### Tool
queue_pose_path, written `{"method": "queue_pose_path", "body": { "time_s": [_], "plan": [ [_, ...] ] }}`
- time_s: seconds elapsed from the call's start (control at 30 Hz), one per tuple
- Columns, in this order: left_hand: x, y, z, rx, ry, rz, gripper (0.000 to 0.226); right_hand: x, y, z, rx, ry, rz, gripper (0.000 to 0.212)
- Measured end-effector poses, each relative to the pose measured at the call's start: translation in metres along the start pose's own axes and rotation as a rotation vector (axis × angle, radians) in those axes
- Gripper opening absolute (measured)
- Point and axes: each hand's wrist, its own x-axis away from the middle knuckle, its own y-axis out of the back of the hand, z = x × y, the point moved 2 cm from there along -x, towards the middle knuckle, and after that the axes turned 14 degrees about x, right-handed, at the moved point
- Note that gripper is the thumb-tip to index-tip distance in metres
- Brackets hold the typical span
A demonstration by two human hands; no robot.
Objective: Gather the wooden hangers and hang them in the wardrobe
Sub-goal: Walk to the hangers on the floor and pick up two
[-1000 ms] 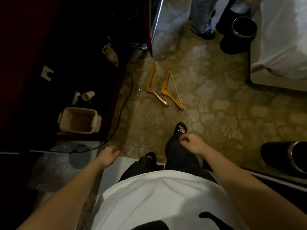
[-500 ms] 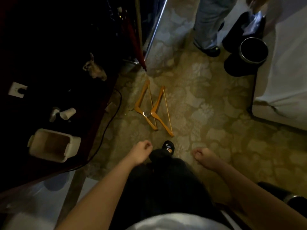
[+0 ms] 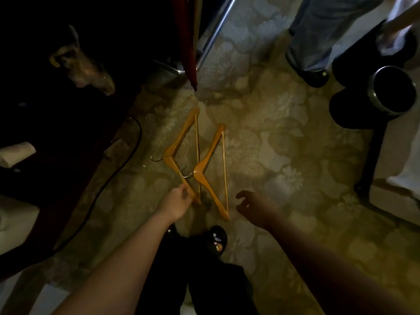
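Observation:
Two orange wooden hangers lie side by side on the patterned carpet, metal hooks pointing left. My left hand reaches down and its fingers curl round the near arm of the left hanger. The right hanger lies flat, its hook resting over the left one. My right hand hovers just right of that hanger's near tip, fingers spread and loosely bent, holding nothing. The wardrobe's inside is not visible.
Another person's legs in jeans stand at the top right beside a black bin with a metal rim. A dark cabinet and a black cable run along the left. A chrome pole rises behind the hangers. My black shoe is below.
I have bent down and forward, so the hangers are much nearer. Both hands moved from my thighs down to the hangers, and my left hand has taken hold of the left hanger.

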Motion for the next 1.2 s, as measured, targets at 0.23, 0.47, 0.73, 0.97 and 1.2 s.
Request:
{"method": "queue_pose_path", "body": {
  "time_s": [0.23,0.47,0.73,0.97,1.2],
  "plan": [
    [-0.136,-0.011,0.089,-0.043,0.052,-0.102,0.052,-0.169,-0.073,0.024,0.038,0.097,0.001,0.065],
    [-0.249,-0.012,0.135,0.096,0.032,-0.143,0.048,-0.287,-0.133,0.034,0.017,0.085,-0.109,0.07],
    [-0.311,-0.008,0.163,0.213,0.049,-0.237,0.079,-0.348,-0.157,0.05,0.136,-0.026,-0.233,0.088],
    [-0.32,-0.008,0.167,0.412,-0.043,-0.322,0.086,-0.346,-0.161,0.036,0.073,-0.001,-0.354,0.082],
    [-0.337,-0.011,0.163,0.618,0.231,-0.394,0.037,-0.34,-0.151,0.011,-0.106,0.064,-0.501,0.092]
  ]
}}
